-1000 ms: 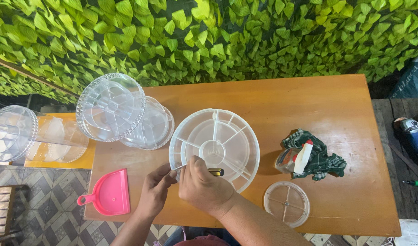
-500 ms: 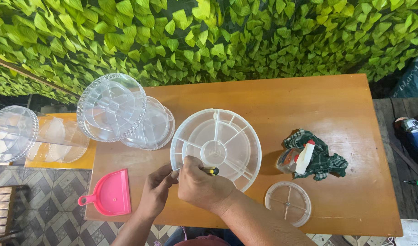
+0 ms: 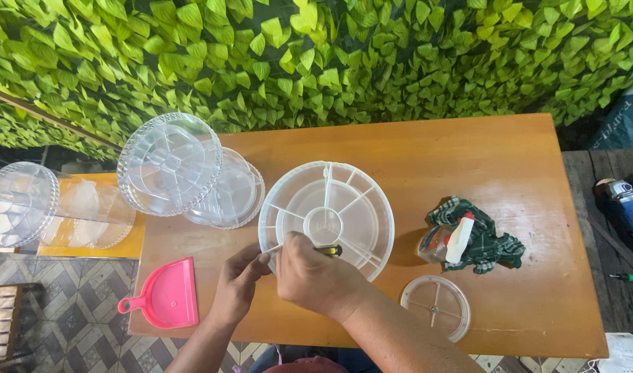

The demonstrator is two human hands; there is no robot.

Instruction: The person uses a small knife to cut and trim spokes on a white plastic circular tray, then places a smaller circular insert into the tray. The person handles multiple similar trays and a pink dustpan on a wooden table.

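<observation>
A round clear plastic tray [image 3: 344, 200] with divided compartments lies in the middle of the wooden table [image 3: 468, 159]. My right hand [image 3: 313, 276] rests over its near rim, closed around a small tool with a black and yellow handle [image 3: 330, 251]. Just left of it, my left hand [image 3: 239, 283] touches the tray's near-left edge with its fingers. What the tool's tip touches is hidden under my right hand.
Stacked clear round trays [image 3: 170, 164] stand at the table's back left, more [image 3: 19, 204] on a lower orange surface beyond. A pink dustpan [image 3: 166, 295] lies near left. A spray bottle [image 3: 449, 242] on a green cloth [image 3: 489, 242] and a small clear lid [image 3: 437, 307] sit right.
Both hands stay at the tray's near rim; the right hand with the tool has shifted only slightly. Nothing else moved.
</observation>
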